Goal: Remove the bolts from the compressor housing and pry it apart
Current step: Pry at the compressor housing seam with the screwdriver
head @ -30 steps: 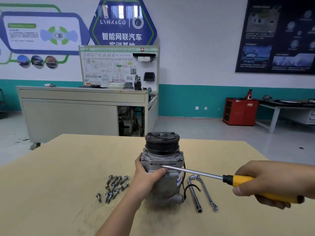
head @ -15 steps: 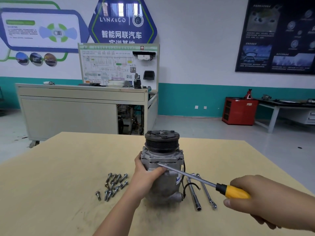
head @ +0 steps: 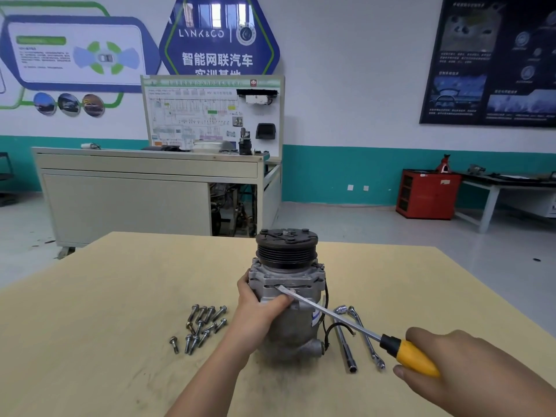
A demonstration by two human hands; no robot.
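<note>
A grey compressor [head: 288, 296] stands upright in the middle of the table, its black pulley on top. My left hand [head: 258, 311] grips the left side of its housing, thumb across the front. My right hand [head: 451, 362] holds a yellow-handled flat screwdriver [head: 412, 356]. The blade tip sits in the seam just under the housing's upper flange. Several loose bolts [head: 201, 326] lie on the table left of the compressor.
A socket extension bar [head: 346, 344] and a wrench [head: 364, 338] lie on the table to the right of the compressor, under the screwdriver shaft. The wooden table [head: 90, 326] has dusty marks near its front. A workbench and a red cabinet stand far behind.
My right hand has dropped lower and nearer to me, tilting the screwdriver handle down while the tip stays at the housing seam. The left hand keeps its grip.
</note>
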